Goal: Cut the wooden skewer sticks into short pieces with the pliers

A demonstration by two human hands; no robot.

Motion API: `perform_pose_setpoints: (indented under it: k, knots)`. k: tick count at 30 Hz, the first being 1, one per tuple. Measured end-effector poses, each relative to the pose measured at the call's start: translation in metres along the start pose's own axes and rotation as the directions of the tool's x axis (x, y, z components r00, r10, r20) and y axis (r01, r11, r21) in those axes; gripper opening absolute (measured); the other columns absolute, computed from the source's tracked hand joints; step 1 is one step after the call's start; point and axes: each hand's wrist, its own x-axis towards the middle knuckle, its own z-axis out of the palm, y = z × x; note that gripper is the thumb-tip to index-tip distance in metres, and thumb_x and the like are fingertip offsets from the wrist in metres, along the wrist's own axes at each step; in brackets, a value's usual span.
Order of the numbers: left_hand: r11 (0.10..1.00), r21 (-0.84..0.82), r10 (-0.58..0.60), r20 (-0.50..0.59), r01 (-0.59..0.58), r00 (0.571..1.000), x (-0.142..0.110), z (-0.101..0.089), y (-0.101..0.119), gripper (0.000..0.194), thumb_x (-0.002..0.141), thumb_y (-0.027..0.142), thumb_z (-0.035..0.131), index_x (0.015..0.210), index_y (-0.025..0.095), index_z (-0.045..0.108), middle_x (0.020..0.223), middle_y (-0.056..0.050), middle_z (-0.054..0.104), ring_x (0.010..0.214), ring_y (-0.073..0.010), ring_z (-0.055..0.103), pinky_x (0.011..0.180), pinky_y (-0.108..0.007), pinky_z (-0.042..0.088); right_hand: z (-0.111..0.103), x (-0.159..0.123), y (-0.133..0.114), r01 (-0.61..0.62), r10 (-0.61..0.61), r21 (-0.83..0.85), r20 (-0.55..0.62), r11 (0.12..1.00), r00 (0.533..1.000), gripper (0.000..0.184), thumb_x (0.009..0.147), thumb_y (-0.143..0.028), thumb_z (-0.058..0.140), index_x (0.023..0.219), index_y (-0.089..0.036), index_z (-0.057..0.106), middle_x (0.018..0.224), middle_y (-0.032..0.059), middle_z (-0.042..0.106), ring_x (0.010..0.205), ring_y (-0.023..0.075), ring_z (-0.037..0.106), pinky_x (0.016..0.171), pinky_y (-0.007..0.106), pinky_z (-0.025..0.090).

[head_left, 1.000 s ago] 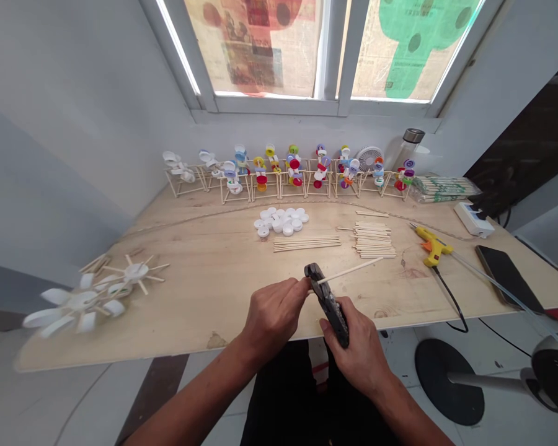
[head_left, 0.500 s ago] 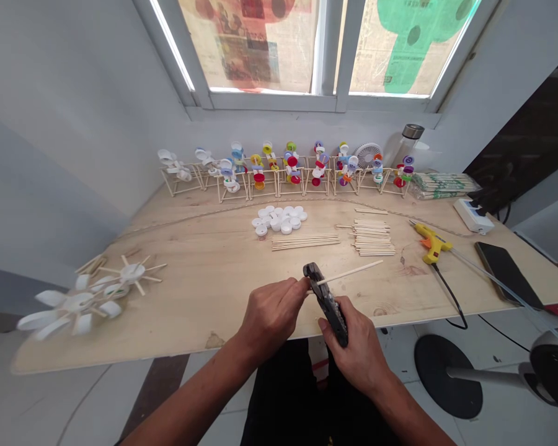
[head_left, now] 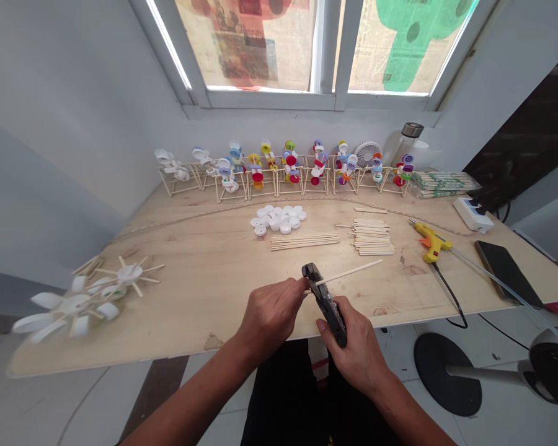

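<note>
My right hand grips the handles of black cutting pliers over the near edge of the wooden table. A thin wooden stick sits in the pliers' jaws and points right and away. My left hand pinches the stick's near end just left of the jaws. Both hands are closed.
White bottle caps, long sticks and a pile of cut short sticks lie mid-table. Cap-and-stick models line the back edge. White cap wheels sit at the left. A yellow glue gun, phone and power strip lie at the right.
Both hands stay on the pliers and stick with almost no shift. The view has tilted slightly, so everything sits a little lower-left in frame.
</note>
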Motion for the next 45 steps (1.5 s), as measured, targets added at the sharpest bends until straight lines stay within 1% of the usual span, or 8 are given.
perform_pose_setpoints:
  k: [13, 19, 24, 30, 34, 37, 41, 45]
  knots:
    - [1.0, -0.007, -0.01, 0.011, 0.01, 1.0, -0.001, 0.002, -0.003, 0.015, 0.085, 0.012, 0.042, 0.097, 0.015, 0.05, 0.058, 0.002, 0.052, 0.049, -0.009, 0.048, 0.047, -0.019, 0.033, 0.007, 0.0, 0.003, -0.024, 0.023, -0.072, -0.018, 0.997, 1.0, 0.016, 0.082, -0.037, 0.044, 0.077, -0.022, 0.042, 0.059, -0.0028, 0.053, 0.051, 0.0142, 0.051, 0.049, 0.023, 0.032]
    - [0.996, 0.09, -0.005, -0.013, 0.006, 1.0, -0.003, 0.007, -0.004, 0.017, 0.083, 0.011, 0.046, 0.099, 0.012, 0.051, 0.056, 0.002, 0.051, 0.05, -0.0099, 0.047, 0.049, -0.021, 0.034, 0.009, 0.004, 0.005, -0.05, 0.048, -0.148, -0.019, 0.988, 0.999, 0.018, 0.083, -0.038, 0.042, 0.074, -0.022, 0.04, 0.055, -0.0033, 0.052, 0.049, 0.015, 0.051, 0.048, 0.023, 0.03]
    - [0.979, 0.195, -0.049, -0.063, 0.061, 0.997, -0.002, 0.013, 0.0, 0.021, 0.082, 0.011, 0.048, 0.103, 0.012, 0.052, 0.068, -0.003, 0.058, 0.061, -0.0112, 0.053, 0.054, -0.023, 0.037, 0.009, 0.009, 0.005, -0.064, 0.064, -0.175, -0.008, 0.983, 0.998, 0.018, 0.083, -0.037, 0.041, 0.074, -0.022, 0.041, 0.055, -0.0021, 0.053, 0.051, 0.0162, 0.053, 0.049, 0.023, 0.03]
    - [0.969, 0.243, -0.02, -0.104, 0.045, 0.994, -0.003, 0.017, -0.002, 0.018, 0.082, 0.012, 0.049, 0.1, 0.011, 0.052, 0.052, 0.004, 0.045, 0.045, -0.0087, 0.042, 0.045, -0.023, 0.028, 0.004, 0.011, 0.004, -0.038, 0.04, -0.156, 0.011, 0.987, 0.999, 0.013, 0.081, -0.034, 0.044, 0.078, -0.022, 0.043, 0.059, -0.0024, 0.055, 0.052, 0.0158, 0.053, 0.05, 0.023, 0.031]
    - [0.985, 0.175, 0.009, -0.08, 0.005, 0.997, -0.003, 0.012, -0.005, 0.016, 0.083, 0.012, 0.046, 0.097, 0.012, 0.052, 0.052, 0.004, 0.044, 0.045, -0.0081, 0.042, 0.045, -0.022, 0.029, 0.003, 0.01, 0.003, -0.027, 0.028, -0.131, 0.01, 0.991, 1.0, 0.011, 0.081, -0.032, 0.045, 0.082, -0.021, 0.046, 0.062, -0.0019, 0.056, 0.055, 0.0163, 0.054, 0.051, 0.023, 0.033]
    - [0.996, 0.086, -0.019, -0.049, 0.023, 0.999, -0.001, 0.007, -0.004, 0.014, 0.083, 0.011, 0.045, 0.095, 0.013, 0.052, 0.053, 0.004, 0.044, 0.045, -0.0082, 0.042, 0.045, -0.021, 0.029, 0.002, 0.008, 0.003, -0.023, 0.026, -0.115, 0.022, 0.993, 0.999, 0.011, 0.081, -0.033, 0.045, 0.082, -0.022, 0.045, 0.062, -0.0018, 0.055, 0.055, 0.0163, 0.054, 0.052, 0.024, 0.034]
    - [0.99, -0.095, -0.102, 0.042, 0.105, 0.994, 0.003, -0.002, 0.0, 0.01, 0.085, 0.012, 0.041, 0.086, 0.015, 0.05, 0.054, 0.004, 0.045, 0.046, -0.0081, 0.043, 0.045, -0.02, 0.031, 0.0, 0.006, 0.003, -0.018, 0.021, -0.104, 0.027, 0.994, 0.999, 0.011, 0.081, -0.032, 0.045, 0.083, -0.021, 0.046, 0.064, -0.0013, 0.056, 0.056, 0.0164, 0.053, 0.053, 0.024, 0.035]
    - [0.928, -0.288, -0.19, 0.18, 0.236, 0.965, 0.01, -0.014, 0.002, 0.016, 0.087, 0.016, 0.037, 0.073, 0.017, 0.045, 0.055, 0.004, 0.044, 0.046, -0.007, 0.041, 0.045, -0.018, 0.032, -0.001, 0.005, 0.002, -0.002, 0.006, -0.104, 0.033, 0.995, 0.999, 0.01, 0.081, -0.031, 0.045, 0.083, -0.021, 0.045, 0.065, -0.0011, 0.056, 0.057, 0.0166, 0.053, 0.053, 0.024, 0.034]
